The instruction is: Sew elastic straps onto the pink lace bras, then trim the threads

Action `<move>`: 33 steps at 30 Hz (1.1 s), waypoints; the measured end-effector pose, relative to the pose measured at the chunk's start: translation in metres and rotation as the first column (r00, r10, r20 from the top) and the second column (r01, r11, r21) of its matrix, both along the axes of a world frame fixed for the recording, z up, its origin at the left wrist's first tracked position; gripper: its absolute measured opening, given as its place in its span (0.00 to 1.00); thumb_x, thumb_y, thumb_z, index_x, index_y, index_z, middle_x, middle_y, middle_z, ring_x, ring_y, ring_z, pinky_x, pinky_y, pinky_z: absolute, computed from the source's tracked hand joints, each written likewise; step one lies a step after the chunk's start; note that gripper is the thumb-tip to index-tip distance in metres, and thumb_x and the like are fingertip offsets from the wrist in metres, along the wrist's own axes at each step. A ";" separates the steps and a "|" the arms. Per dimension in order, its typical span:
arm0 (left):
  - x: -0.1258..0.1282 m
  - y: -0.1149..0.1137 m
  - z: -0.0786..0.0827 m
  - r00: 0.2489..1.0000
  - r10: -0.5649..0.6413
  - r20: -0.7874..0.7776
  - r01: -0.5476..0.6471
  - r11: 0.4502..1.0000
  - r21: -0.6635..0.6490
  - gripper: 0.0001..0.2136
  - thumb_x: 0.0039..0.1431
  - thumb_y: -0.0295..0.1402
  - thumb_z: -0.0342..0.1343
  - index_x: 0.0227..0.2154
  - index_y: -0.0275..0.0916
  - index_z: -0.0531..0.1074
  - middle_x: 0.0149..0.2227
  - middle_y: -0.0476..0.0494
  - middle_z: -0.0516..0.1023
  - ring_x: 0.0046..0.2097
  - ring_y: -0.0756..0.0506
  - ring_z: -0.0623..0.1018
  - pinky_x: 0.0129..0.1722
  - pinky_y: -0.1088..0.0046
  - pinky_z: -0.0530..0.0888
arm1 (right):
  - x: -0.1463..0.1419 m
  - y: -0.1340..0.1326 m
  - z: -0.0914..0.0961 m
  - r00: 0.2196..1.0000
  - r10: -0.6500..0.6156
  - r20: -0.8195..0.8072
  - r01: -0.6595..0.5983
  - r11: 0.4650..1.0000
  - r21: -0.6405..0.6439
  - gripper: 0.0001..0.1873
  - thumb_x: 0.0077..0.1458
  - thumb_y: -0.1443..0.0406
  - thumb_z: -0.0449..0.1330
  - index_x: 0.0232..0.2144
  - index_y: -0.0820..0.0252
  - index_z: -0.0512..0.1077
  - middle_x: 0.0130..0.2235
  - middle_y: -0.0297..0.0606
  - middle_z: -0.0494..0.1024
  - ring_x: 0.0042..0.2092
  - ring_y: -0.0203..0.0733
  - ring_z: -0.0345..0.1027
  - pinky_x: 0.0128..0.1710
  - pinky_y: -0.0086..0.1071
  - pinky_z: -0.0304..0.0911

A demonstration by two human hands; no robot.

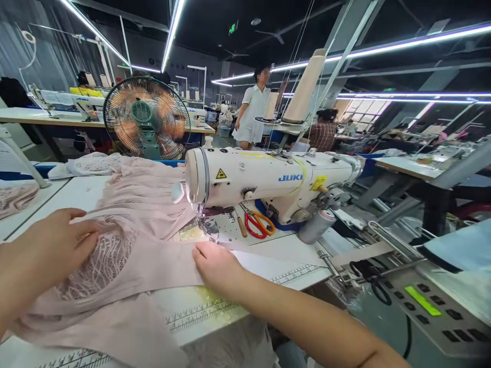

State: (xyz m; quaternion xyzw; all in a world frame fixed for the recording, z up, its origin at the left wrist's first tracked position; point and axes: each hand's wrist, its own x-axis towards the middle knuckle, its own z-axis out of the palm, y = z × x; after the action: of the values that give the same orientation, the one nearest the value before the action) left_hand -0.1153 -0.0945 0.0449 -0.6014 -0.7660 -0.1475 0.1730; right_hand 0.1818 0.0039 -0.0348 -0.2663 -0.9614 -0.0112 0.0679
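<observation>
A pale pink garment (164,263) with lace panels lies spread over the sewing table, its folds running back beside the machine. My left hand (53,250) is closed at the left, thumb and fingers pinching the garment by a lace panel (111,255). Close in front of the needle, my right hand (218,266) is closed on the fabric's right edge; its fingertips are partly hidden. The white JUKI sewing machine (264,176) stands just beyond, its presser foot (201,214) down near the fabric.
Red-handled scissors (255,225), orange-handled scissors (266,220) and a wooden-handled tool (242,227) lie under the machine arm. A grey thread cone (316,227) stands right of them. Behind are a fan (146,117) and a standing person (251,112). A control panel (433,306) sits lower right.
</observation>
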 end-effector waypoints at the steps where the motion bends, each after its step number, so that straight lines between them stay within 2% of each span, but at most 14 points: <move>1: 0.025 0.001 0.003 0.998 -0.039 -0.057 0.040 0.999 0.023 0.19 0.55 0.42 0.41 0.32 0.38 0.76 0.46 0.34 0.73 0.46 0.36 0.74 0.50 0.55 0.69 | 0.001 0.000 0.001 1.000 0.013 -0.009 -0.013 1.000 -0.005 0.11 0.54 0.74 0.56 0.40 0.65 0.70 0.45 0.45 0.73 0.45 0.47 0.66 0.41 0.35 0.63; 2: 0.052 0.003 0.004 0.996 -0.078 -0.038 0.081 0.992 0.094 0.18 0.57 0.41 0.40 0.32 0.40 0.75 0.46 0.36 0.74 0.46 0.38 0.75 0.49 0.59 0.70 | 0.001 0.000 0.002 1.000 0.023 -0.020 -0.024 1.000 -0.009 0.11 0.54 0.74 0.56 0.42 0.65 0.70 0.46 0.46 0.72 0.46 0.47 0.65 0.42 0.36 0.63; 3: 0.079 0.007 0.000 0.979 -0.205 0.005 0.204 0.978 0.045 0.17 0.59 0.39 0.40 0.34 0.42 0.74 0.44 0.40 0.76 0.45 0.40 0.76 0.46 0.64 0.72 | 0.002 0.001 0.002 0.999 0.027 -0.035 -0.028 1.000 -0.013 0.12 0.55 0.73 0.56 0.43 0.66 0.70 0.48 0.47 0.72 0.47 0.47 0.65 0.44 0.37 0.63; 5: 0.122 0.019 -0.019 0.869 -0.479 0.122 0.491 0.865 -0.101 0.18 0.61 0.31 0.37 0.39 0.42 0.74 0.44 0.43 0.78 0.42 0.45 0.78 0.39 0.72 0.75 | 0.002 0.004 0.000 0.997 0.031 -0.071 -0.032 0.999 -0.020 0.13 0.58 0.72 0.53 0.47 0.66 0.69 0.48 0.47 0.72 0.48 0.47 0.66 0.46 0.37 0.64; 6: 0.135 0.026 -0.034 0.824 -0.542 0.162 0.563 0.817 -0.129 0.19 0.61 0.29 0.36 0.40 0.40 0.74 0.45 0.41 0.78 0.43 0.45 0.78 0.40 0.72 0.76 | 0.002 0.006 -0.001 0.996 0.035 -0.087 -0.037 0.999 -0.023 0.14 0.60 0.71 0.53 0.48 0.66 0.68 0.48 0.47 0.73 0.48 0.47 0.66 0.46 0.38 0.64; 8: 0.142 0.042 -0.067 0.783 -0.593 0.190 0.619 0.775 -0.132 0.18 0.62 0.30 0.39 0.47 0.36 0.71 0.50 0.37 0.76 0.49 0.44 0.77 0.47 0.68 0.75 | 0.002 0.009 -0.005 0.992 0.057 -0.110 -0.061 0.998 -0.026 0.14 0.62 0.69 0.52 0.48 0.68 0.68 0.48 0.48 0.74 0.49 0.48 0.66 0.48 0.38 0.64; 10: 0.132 0.055 -0.095 0.787 -0.603 0.132 0.616 0.781 -0.108 0.19 0.63 0.33 0.42 0.53 0.33 0.67 0.54 0.34 0.73 0.55 0.41 0.73 0.53 0.62 0.72 | 0.005 0.010 -0.008 0.985 0.105 -0.139 -0.108 0.994 -0.015 0.13 0.61 0.69 0.53 0.47 0.69 0.69 0.48 0.50 0.74 0.49 0.49 0.66 0.50 0.39 0.64; 12: 0.119 0.061 -0.108 0.806 -0.589 0.057 0.592 0.798 -0.111 0.20 0.63 0.35 0.44 0.56 0.34 0.66 0.56 0.36 0.72 0.57 0.39 0.70 0.56 0.58 0.69 | 0.011 0.009 -0.009 0.976 0.137 -0.171 -0.140 0.990 -0.006 0.12 0.59 0.71 0.52 0.45 0.69 0.70 0.48 0.50 0.74 0.49 0.49 0.67 0.50 0.41 0.64; 14: 0.115 0.062 -0.105 0.823 -0.569 0.007 0.563 0.813 -0.147 0.19 0.63 0.36 0.46 0.55 0.36 0.67 0.56 0.38 0.72 0.56 0.38 0.70 0.56 0.57 0.68 | 0.020 0.006 -0.009 0.971 0.143 -0.193 -0.149 0.989 -0.016 0.12 0.58 0.72 0.51 0.43 0.67 0.71 0.47 0.49 0.74 0.48 0.49 0.67 0.48 0.42 0.65; 20: 0.140 0.068 -0.073 0.876 -0.480 -0.042 0.458 0.857 -0.234 0.18 0.63 0.37 0.46 0.50 0.35 0.71 0.48 0.36 0.76 0.49 0.36 0.73 0.45 0.56 0.73 | 0.050 -0.009 -0.011 0.965 0.143 -0.222 -0.170 0.980 -0.106 0.15 0.58 0.70 0.49 0.46 0.68 0.69 0.49 0.50 0.72 0.51 0.49 0.65 0.52 0.42 0.64; 26: 0.143 0.077 -0.071 0.902 -0.430 -0.041 0.409 0.881 -0.240 0.17 0.63 0.39 0.47 0.49 0.36 0.71 0.45 0.34 0.74 0.49 0.36 0.72 0.45 0.55 0.71 | 0.062 -0.019 -0.022 0.956 0.139 -0.258 -0.151 0.988 -0.028 0.20 0.61 0.68 0.48 0.53 0.69 0.66 0.57 0.50 0.69 0.58 0.54 0.60 0.57 0.48 0.60; 29: 0.143 0.079 -0.068 0.910 -0.413 -0.033 0.392 0.884 -0.256 0.16 0.62 0.39 0.47 0.47 0.37 0.72 0.44 0.35 0.73 0.48 0.35 0.72 0.44 0.55 0.71 | 0.062 -0.020 -0.026 0.954 0.137 -0.266 -0.149 0.989 -0.024 0.20 0.61 0.67 0.48 0.53 0.70 0.67 0.57 0.50 0.69 0.58 0.53 0.60 0.58 0.46 0.60; 33: 0.145 0.084 -0.063 0.911 -0.413 0.002 0.393 0.864 -0.314 0.16 0.63 0.38 0.45 0.45 0.34 0.73 0.38 0.35 0.73 0.42 0.36 0.73 0.40 0.57 0.72 | 0.058 -0.020 -0.028 0.944 0.143 -0.297 -0.144 0.989 0.017 0.20 0.62 0.66 0.48 0.53 0.71 0.67 0.57 0.50 0.69 0.58 0.52 0.61 0.59 0.43 0.59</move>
State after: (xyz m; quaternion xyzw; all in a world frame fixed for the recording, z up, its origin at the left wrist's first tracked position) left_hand 0.0299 -0.0101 -0.0180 -0.7720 -0.6308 -0.0397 0.0673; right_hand 0.2398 -0.0161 -0.0633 -0.1945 -0.9571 0.0361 0.2118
